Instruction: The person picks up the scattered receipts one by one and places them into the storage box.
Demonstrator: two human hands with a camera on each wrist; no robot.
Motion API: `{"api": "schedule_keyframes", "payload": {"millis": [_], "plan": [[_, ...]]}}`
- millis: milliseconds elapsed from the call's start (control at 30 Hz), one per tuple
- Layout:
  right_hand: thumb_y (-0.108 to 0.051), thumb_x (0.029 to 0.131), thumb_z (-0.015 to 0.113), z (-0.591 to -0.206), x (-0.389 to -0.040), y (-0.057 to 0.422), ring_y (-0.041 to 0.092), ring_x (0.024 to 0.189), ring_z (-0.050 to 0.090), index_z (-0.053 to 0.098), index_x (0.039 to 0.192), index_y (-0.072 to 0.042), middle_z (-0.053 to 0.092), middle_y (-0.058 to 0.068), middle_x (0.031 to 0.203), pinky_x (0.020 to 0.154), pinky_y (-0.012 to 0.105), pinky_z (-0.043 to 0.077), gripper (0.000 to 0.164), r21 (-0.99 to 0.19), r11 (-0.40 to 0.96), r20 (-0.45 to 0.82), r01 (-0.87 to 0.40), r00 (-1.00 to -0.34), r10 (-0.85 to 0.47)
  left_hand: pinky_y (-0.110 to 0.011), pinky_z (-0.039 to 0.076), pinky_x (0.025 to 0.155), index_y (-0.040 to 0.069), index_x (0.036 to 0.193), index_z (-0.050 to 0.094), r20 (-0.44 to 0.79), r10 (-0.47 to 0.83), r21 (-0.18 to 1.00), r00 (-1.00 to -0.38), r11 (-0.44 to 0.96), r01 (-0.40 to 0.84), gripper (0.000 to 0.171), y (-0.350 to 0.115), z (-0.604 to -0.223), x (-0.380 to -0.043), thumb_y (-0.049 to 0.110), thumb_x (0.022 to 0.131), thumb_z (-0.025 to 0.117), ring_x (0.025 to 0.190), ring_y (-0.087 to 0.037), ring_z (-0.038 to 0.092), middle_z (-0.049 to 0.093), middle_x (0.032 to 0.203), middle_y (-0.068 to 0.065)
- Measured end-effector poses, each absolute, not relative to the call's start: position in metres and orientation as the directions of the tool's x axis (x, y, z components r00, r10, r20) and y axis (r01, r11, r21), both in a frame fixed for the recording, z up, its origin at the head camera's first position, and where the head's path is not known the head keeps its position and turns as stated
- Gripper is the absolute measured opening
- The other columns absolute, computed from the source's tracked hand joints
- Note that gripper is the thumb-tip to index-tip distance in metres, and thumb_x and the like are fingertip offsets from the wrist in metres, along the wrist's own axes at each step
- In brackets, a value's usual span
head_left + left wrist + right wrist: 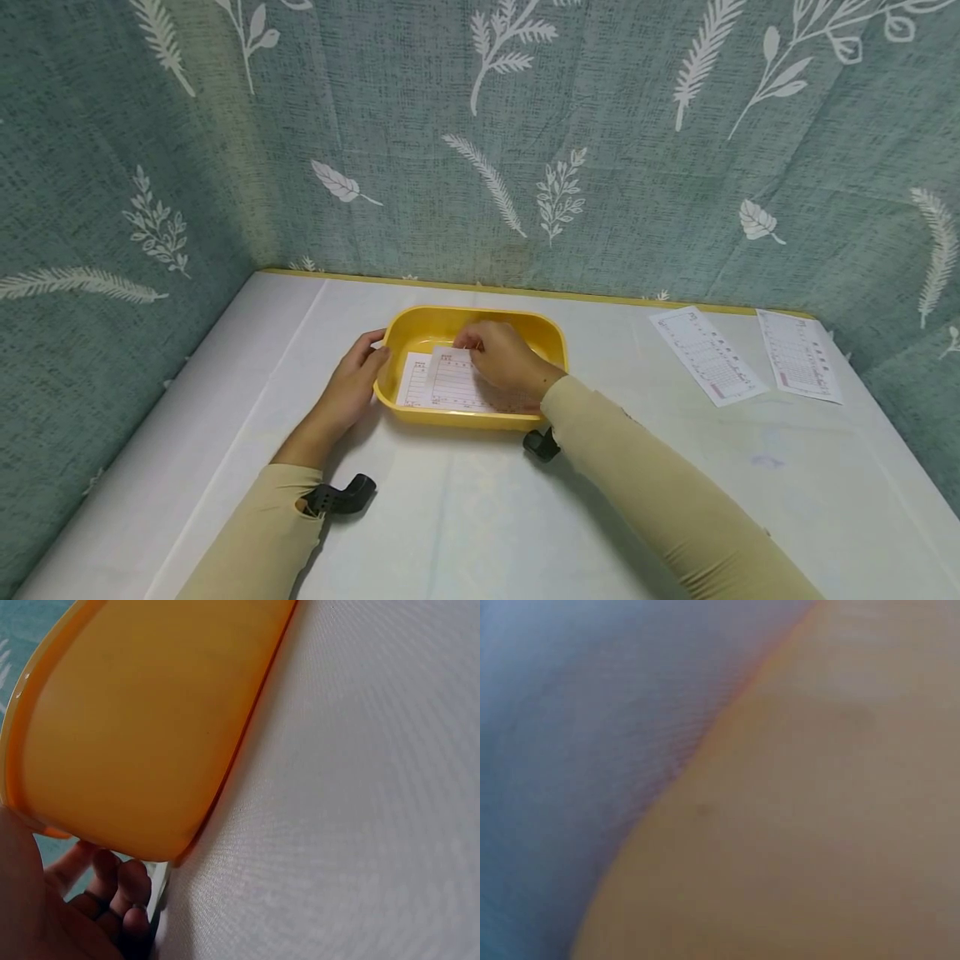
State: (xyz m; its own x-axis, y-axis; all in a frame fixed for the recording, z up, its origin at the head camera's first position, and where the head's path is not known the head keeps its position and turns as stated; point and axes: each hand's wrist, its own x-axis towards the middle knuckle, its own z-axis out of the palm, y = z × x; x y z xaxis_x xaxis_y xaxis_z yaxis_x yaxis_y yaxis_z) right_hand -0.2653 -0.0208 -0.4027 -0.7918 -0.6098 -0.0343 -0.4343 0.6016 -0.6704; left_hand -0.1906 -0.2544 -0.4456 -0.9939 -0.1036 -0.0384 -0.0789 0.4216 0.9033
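Observation:
A yellow plastic tray (465, 421) stands on the white-covered table, paper slips inside it. My left hand (349, 387) grips its left end, thumb at the rim and fingers outside. In the left wrist view, the curled fingers (133, 881) lie against the end of the tray (142, 727). My right hand (504, 357) reaches into the tray and pinches the upper edge of a printed paper slip (453, 382). Another slip (412, 382) lies partly beneath it to the left. The right wrist view is blurred and does not show the fingers.
Two printed slips, one tilted (708, 357) and one near the right edge (801, 358), lie on the table (450, 517) to the right. A patterned green cloth (420, 150) hangs behind the table's back edge and at both sides.

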Motion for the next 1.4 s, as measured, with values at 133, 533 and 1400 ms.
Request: {"api": "schedule_keyframes", "payload": {"millis": [133, 533, 1400], "plan": [[0.005, 0.096, 0.048, -0.4044, -0.2655, -0.0192, 0.017, 0.096, 0.059, 0.071, 0.108, -0.012, 0.069, 0.002, 0.108, 0.092, 0.034, 0.051, 0.031, -0.656, 0.618, -0.046, -0.433, -0.794, -0.606, -0.031, 0.04, 0.084, 0.013, 0.147, 0.043, -0.037, -0.101, 0.907, -0.994, 0.414, -0.075, 0.044, -0.2528, -0.4451, -0.1911, 0.03, 0.107, 0.038, 0.092, -0.024, 0.05, 0.053, 0.106, -0.016], [0.001, 0.096, 0.055, -0.4046, -0.2652, -0.015, 0.02, 0.098, 0.058, 0.071, 0.121, -0.007, 0.064, 0.009, 0.113, 0.097, 0.035, 0.051, 0.031, -0.558, 0.687, -0.064, -0.465, -0.801, -0.595, -0.028, 0.04, 0.081, 0.012, 0.148, 0.042, -0.031, -0.087, 0.913, -0.996, 0.404, -0.064, 0.046, -0.2512, -0.439, -0.1901, 0.031, 0.107, 0.038, 0.091, -0.023, 0.049, 0.052, 0.106, -0.017], [-0.008, 0.097, 0.058, -0.4123, -0.2602, -0.0169, 0.021, 0.104, 0.056, 0.071, 0.119, -0.016, 0.064, 0.005, 0.113, 0.099, 0.037, 0.047, 0.027, -0.45, 0.753, -0.069, -0.481, -0.821, -0.566, -0.03, 0.041, 0.082, 0.013, 0.148, 0.042, -0.047, -0.095, 0.899, -0.994, 0.429, -0.083, 0.046, -0.2534, -0.4432, -0.1889, 0.032, 0.107, 0.037, 0.092, -0.024, 0.05, 0.053, 0.107, -0.018]]}}
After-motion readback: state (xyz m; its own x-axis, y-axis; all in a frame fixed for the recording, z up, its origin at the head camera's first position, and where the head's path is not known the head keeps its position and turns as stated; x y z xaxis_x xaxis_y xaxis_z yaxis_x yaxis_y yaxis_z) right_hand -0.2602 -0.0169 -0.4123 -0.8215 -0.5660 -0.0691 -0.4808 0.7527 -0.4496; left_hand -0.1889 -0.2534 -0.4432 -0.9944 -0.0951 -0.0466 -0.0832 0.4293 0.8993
